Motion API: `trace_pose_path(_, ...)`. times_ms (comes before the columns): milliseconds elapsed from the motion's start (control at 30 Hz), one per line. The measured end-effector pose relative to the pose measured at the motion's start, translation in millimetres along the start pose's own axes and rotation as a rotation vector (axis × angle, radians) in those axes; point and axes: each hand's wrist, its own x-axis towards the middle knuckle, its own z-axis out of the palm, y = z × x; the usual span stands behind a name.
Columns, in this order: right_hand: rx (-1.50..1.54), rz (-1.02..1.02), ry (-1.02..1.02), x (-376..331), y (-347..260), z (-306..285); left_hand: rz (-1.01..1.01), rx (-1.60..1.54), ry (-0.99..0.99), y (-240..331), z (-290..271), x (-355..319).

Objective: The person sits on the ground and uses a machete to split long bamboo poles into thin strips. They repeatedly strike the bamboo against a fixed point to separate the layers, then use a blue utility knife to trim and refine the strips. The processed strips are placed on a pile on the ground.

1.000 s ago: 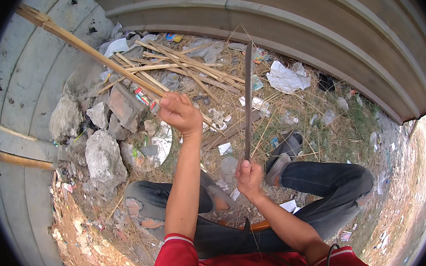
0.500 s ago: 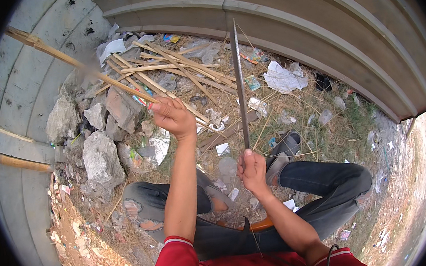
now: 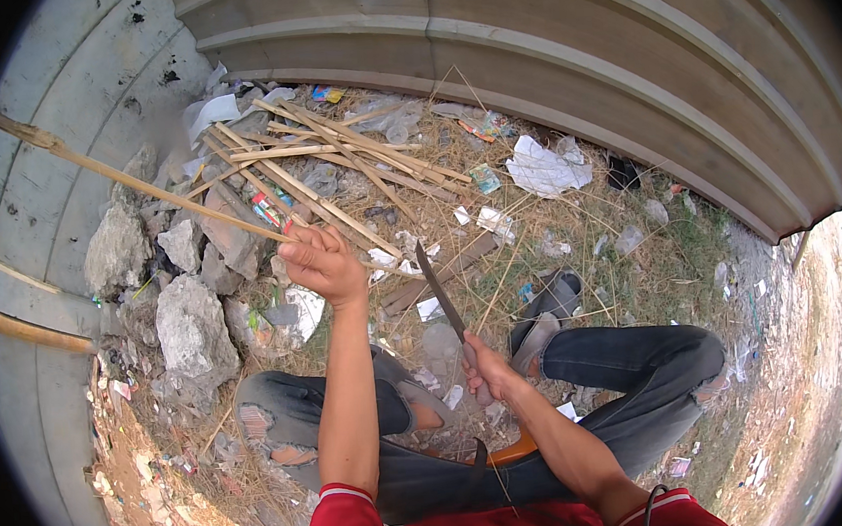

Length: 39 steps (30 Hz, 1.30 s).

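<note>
A long split-bamboo strip [image 3: 160, 192] slants from the far left down to my left hand [image 3: 325, 263], whose fingers are closed round its near end. In my right hand [image 3: 491, 364], above the gap between my legs, I grip a machete [image 3: 442, 292] by its handle. The dark blade points away and to the left, and its tip stays apart from the strip. Beyond my left hand lies a loose pile of bamboo strips [image 3: 357, 139] on the littered ground.
Grey rocks [image 3: 192, 326] are heaped left of my left arm. A corrugated metal sheet [image 3: 562, 39] closes off the far side, and a pale panel [image 3: 70, 206] stands at the left. An orange object [image 3: 515, 447] rests by my lap. White paper [image 3: 548, 164] lies among dry grass.
The machete has swung from pointing straight away to a lower, left-leaning slant, showing more foreshortened. My left hand has shifted slightly left and nearer with the bamboo strip.
</note>
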Motion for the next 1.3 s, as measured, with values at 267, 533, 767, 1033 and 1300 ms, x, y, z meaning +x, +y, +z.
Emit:
trace_pose_path(267, -0.284, -0.329, 0.150, -22, -34, 32, 0.074, 0.026, -0.132, -3, 14, -12)
trace_pose_path(533, -0.380, -0.630, 0.274, -28, -18, 36, 0.089, 0.050, -0.148, -7, 17, -13)
trace_pose_path(767, -0.757, -0.561, 0.510, 55, 56, -25, 0.137, 0.048, -0.177, -18, 45, -20)
trace_pose_path(1033, -0.309, -0.244, 0.279, 31, 20, -7, 0.159, 0.123, -0.137, -22, 40, -11)
trace_pose_path(1300, -0.841, -0.595, 0.804, 85, 101, -20, 0.149, 0.112, -0.077, -18, 38, 0)
